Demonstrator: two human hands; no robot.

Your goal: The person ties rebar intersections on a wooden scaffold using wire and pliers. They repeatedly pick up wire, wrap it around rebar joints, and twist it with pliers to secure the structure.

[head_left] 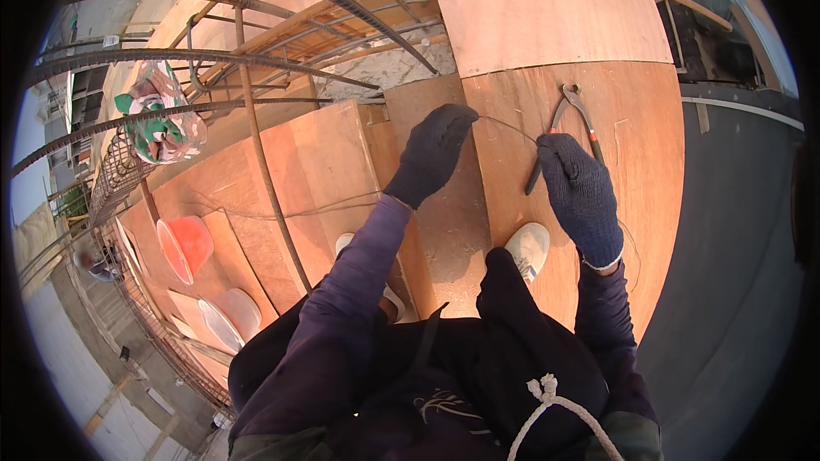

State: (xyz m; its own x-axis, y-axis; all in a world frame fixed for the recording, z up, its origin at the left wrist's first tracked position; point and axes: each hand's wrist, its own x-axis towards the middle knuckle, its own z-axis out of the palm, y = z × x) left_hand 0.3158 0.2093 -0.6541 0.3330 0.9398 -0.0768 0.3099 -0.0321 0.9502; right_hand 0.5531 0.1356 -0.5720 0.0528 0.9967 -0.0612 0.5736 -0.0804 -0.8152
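Observation:
A thin length of tie wire (506,124) runs between my two hands in a slight curve. My left hand (434,154), in a dark knit glove, has its fingers closed on one end of the span. Closed on the other end is my right hand (582,198), gloved in the same way. More wire trails over the boards left of my left forearm, and a loop hangs beside my right wrist. Just beyond my right hand, a pair of pincers (590,126) with red and black handles lies on the plywood (512,179); the glove partly covers it.
Ribbed steel bars (256,58) jut across the upper left. A red bucket (184,249), a whitish bucket (232,316) and a clear bag (162,111) with green things inside are at the left. The plywood ends at the right beside a dark lower surface (726,273). A recess lies between the boards.

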